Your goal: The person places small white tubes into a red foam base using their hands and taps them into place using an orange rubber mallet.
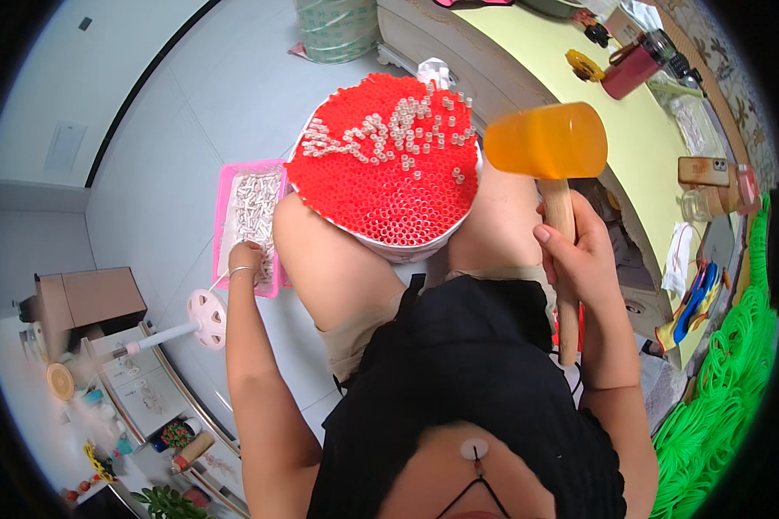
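In my right hand [584,246] is a mallet [547,141], its fingers wrapped round the wooden handle, the amber head pointing up beside my right thigh. My left hand [247,257] reaches down into a pink plastic basket [222,212] of small white cylindrical pieces [255,203]. Its fingers are curled among them, and what they pinch is hidden. Between my knees stands a white tub [413,252] packed with upright red tubes [337,186]. Pale short cylinders [402,130] stick up from several tubes, mostly across the far half. Nearer tubes show open ends.
A pale-yellow table [515,39] curves along my right, carrying a dark red bottle [636,67], a phone [703,170] and scissors-like blue-handled tools [699,303]. Bright green cord [723,372] is heaped at the right. A white stand with a pink round base [206,320] is near my left forearm.
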The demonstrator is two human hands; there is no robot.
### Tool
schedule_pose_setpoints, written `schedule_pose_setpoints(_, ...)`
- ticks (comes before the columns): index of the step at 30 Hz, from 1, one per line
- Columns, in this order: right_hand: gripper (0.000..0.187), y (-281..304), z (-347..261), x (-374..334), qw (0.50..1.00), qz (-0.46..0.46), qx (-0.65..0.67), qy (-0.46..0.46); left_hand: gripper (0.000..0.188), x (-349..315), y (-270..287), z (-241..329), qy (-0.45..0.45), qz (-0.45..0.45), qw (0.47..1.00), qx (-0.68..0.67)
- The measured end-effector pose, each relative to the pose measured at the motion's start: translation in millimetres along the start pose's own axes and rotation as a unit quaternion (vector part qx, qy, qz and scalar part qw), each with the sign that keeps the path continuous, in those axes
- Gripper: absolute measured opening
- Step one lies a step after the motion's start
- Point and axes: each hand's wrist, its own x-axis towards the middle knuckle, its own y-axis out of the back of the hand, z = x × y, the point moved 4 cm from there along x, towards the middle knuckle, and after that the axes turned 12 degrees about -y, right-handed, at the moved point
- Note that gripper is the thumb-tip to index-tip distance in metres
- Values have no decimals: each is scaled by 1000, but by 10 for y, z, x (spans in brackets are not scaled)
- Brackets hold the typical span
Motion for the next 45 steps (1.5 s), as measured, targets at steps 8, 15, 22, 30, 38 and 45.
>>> schedule_pose_setpoints(8,30,-32,225,48,999,5,39,-21,19,26,-479,-188,21,-34,997,60)
schedule_pose_setpoints(15,30,-3,266,80,998,4,32,-57,18,22,-167,-149,27,-10,997,77)
schedule_pose_setpoints(22,32,-1,384,195,996,-28,65,-52,12,-16,23,-458,74,41,994,71)
schedule_pose_setpoints(30,33,104,410,229,995,-39,68,-63,15,62,895,564,-12,196,965,171)
schedule_pose_setpoints(38,35,90,416,250,994,-55,73,-64,13,-247,1949,2434,-151,239,953,109)
schedule_pose_setpoints(45,36,146,446,253,993,-46,92,-67,12,-615,1639,4139,-507,131,847,-94)
